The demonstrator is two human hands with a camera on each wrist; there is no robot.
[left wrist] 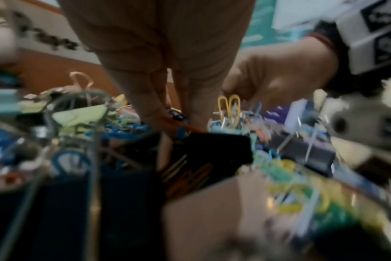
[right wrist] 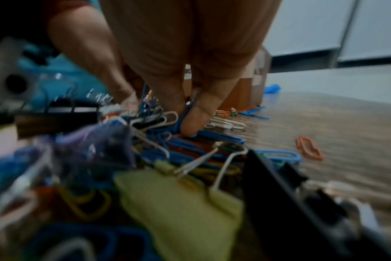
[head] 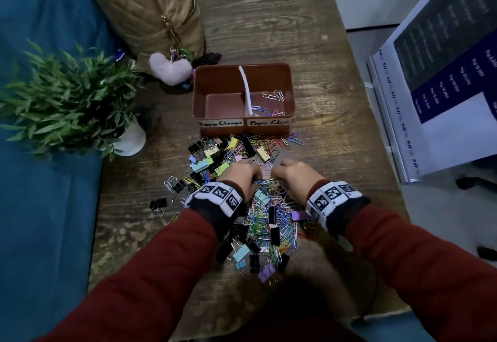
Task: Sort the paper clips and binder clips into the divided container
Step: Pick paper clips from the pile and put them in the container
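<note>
Grainy matt wooden table (head: 269,32)

Bare table (head: 336,131) right of container (head: 243,91)

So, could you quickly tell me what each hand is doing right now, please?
Left hand: fingers down in the mixed pile of coloured clips; grip cannot be told.
Right hand: pinching a blue wire paper clip.

Wooden table (head: 269,18) bearing a potted plant (head: 67,99) at left, a quilted tan bag (head: 150,5) with a pink heart charm (head: 168,68); right, apparently a printed display board (head: 443,72).
</note>
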